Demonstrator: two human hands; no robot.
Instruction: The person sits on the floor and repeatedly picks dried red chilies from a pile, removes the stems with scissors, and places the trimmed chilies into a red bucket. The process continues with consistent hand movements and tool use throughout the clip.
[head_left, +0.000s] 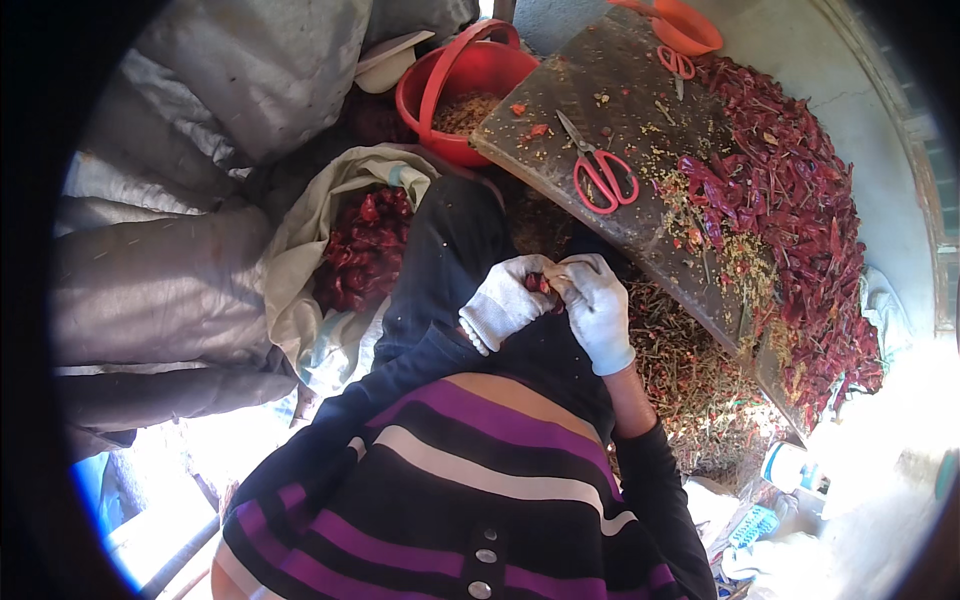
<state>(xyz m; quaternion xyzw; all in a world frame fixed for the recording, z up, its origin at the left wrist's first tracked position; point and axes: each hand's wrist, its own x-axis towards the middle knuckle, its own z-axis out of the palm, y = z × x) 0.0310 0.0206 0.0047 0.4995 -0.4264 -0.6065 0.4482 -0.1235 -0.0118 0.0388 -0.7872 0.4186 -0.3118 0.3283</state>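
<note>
Both hands wear white knit gloves and meet above my lap. My left hand (514, 296) is closed around a dried red chili pepper (537, 283), of which only dark red parts show between the fingers. The fingertips of my right hand (600, 311) pinch at the same pepper from the other side. A tan patch shows where the fingers meet; whether it is bare fingertip or something held, I cannot tell. Beyond the hands, scissors (604, 176) with pink-red handles lie partly open on a wooden board (547, 154), apart from both hands.
A heap of dried chilies (795, 210) covers the board's right side, among scattered seeds. Second scissors (678, 66) lie near an orange plastic scoop (686, 28). An open woven sack (289, 247) of chilies stands left, behind it a red basket (480, 67). Stem debris (690, 360) lies below the board.
</note>
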